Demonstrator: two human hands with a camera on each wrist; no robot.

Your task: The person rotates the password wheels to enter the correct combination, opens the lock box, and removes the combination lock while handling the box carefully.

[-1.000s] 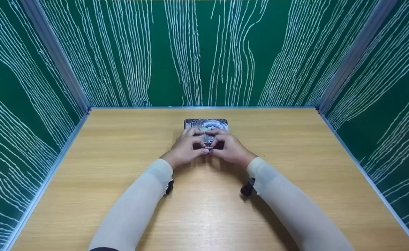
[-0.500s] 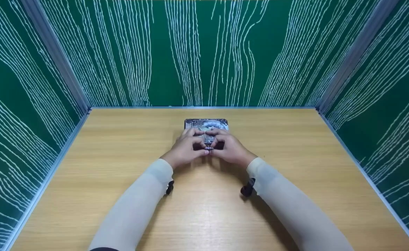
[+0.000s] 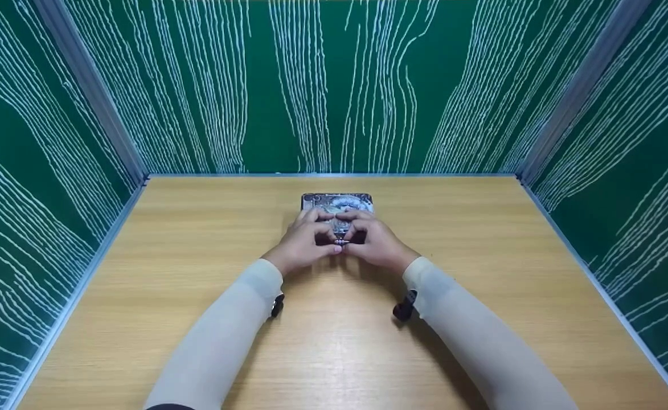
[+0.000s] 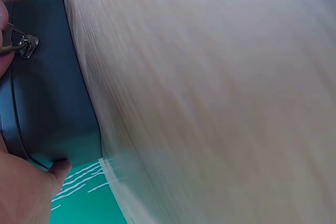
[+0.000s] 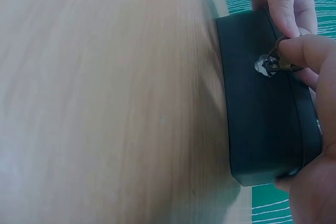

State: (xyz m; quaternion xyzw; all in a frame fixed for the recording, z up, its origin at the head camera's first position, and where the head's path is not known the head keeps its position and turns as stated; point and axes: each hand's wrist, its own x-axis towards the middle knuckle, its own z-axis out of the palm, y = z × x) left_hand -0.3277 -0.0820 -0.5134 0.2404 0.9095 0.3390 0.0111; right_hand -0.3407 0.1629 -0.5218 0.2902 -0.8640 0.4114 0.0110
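A small dark box (image 5: 257, 114) with a printed grey and brown lid (image 3: 336, 201) sits on the table towards the back wall. Its front carries a metal clasp (image 5: 268, 65) with a wire loop. My left hand (image 3: 302, 242) lies over the box's left side, its thumb and forefinger pinching the clasp. From the other side my right hand (image 3: 378, 242) holds the same clasp between thumb and forefinger. Other fingers of both hands rest over the lid and against the box's ends. The fingertips partly cover the clasp, so I cannot tell whether it is fastened.
The wooden table (image 3: 334, 330) stretches out in front of the box and to both sides. Green walls (image 3: 259, 85) with wavy white lines enclose it at the back, left and right. Grey metal strips (image 3: 94, 102) run along the corners.
Thumbs and forefingers shift very slightly at the clasp. The box and both arms stay in place.
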